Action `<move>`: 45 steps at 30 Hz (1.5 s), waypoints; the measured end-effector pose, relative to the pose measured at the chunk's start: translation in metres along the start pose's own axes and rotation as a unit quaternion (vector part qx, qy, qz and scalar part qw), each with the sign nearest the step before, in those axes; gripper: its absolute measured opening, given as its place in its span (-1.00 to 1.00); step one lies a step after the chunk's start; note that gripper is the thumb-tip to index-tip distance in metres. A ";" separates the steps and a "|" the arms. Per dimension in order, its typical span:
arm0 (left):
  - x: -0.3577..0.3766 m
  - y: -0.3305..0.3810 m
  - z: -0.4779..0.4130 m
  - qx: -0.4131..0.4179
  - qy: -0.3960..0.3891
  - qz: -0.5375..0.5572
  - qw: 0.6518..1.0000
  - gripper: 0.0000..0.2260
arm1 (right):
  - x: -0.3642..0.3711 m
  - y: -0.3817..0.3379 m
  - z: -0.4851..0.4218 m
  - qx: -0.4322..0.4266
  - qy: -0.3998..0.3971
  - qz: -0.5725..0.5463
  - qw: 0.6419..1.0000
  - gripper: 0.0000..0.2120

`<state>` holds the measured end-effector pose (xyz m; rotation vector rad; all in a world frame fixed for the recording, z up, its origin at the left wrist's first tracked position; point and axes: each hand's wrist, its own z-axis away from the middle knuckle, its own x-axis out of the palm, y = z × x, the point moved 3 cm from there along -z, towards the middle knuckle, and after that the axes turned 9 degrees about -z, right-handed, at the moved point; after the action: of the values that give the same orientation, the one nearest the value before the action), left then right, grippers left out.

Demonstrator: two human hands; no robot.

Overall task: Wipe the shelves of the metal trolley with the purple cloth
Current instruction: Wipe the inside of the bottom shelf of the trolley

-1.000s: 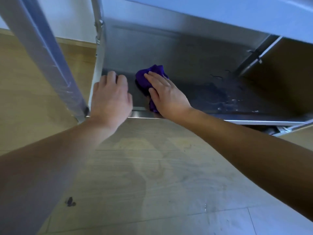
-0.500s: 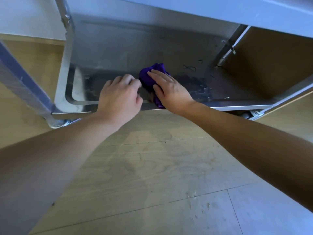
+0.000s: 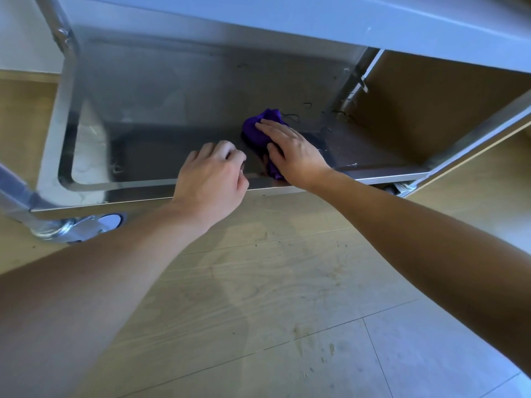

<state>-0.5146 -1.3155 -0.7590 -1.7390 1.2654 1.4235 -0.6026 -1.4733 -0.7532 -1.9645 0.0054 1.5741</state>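
Observation:
The metal trolley's bottom shelf (image 3: 161, 156) is a shallow steel tray close to the floor. A crumpled purple cloth (image 3: 260, 130) lies on it right of the middle. My right hand (image 3: 293, 152) presses flat on the cloth, fingers pointing left and back, covering its near part. My left hand (image 3: 214, 179) rests on the shelf's front rim (image 3: 129, 193), fingers curled over the edge just left of the cloth. Wet streaks and droplets (image 3: 330, 122) show on the shelf to the right of the cloth.
An upper shelf (image 3: 316, 21) overhangs the work area. Trolley posts stand at the back left (image 3: 64, 47) and back right (image 3: 353, 81). A caster wheel (image 3: 94, 224) sits under the front left corner. Wood-look floor (image 3: 287, 282) lies in front.
Both hands and the cloth have shifted rightward along the bottom shelf. The view has swung so the shelf's left corner and caster now show.

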 end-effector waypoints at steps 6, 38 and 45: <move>0.003 0.017 -0.006 0.014 0.000 0.003 1.000 -0.76 | -0.011 0.024 0.002 0.008 0.003 0.001 1.000 -0.57; 0.029 0.085 -0.040 0.020 -0.010 0.025 0.999 -0.75 | -0.077 0.154 0.018 0.096 0.064 0.031 0.993 -0.57; 0.032 0.085 -0.049 0.026 -0.032 0.050 0.998 -0.76 | -0.086 0.176 0.018 0.117 0.076 0.051 0.989 -0.57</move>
<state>-0.5707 -1.4014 -0.7635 -1.6028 1.3600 1.4760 -0.7081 -1.6385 -0.7590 -1.9166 0.3414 1.4116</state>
